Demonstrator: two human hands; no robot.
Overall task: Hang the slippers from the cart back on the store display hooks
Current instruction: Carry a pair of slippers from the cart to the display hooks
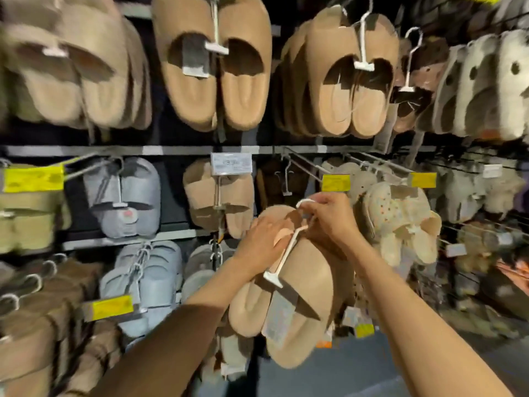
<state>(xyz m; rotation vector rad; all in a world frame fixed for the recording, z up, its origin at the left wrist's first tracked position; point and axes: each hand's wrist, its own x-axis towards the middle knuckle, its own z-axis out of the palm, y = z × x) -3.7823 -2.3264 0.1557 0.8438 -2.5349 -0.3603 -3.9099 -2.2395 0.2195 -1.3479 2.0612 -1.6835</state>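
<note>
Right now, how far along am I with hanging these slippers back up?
Many pairs already hang on the display. In hand: the tan slipper pair, your left hand steadying it while your right hand pinches its white hanger hook. Left: slipping it onto a display hook. The cart is out of view.

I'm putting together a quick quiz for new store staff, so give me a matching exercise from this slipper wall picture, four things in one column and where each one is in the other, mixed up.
Things:
1. tan slipper pair
2. grey slipper pair
3. white price label
4. spotted cream slippers

Places:
A. hanging just right of the right hand
B. on a hook's end above a hanging tan pair, middle row
C. held in both hands, left hand on the toe end
D. middle row, left of centre

Pairs: 1-C, 2-D, 3-B, 4-A
</note>
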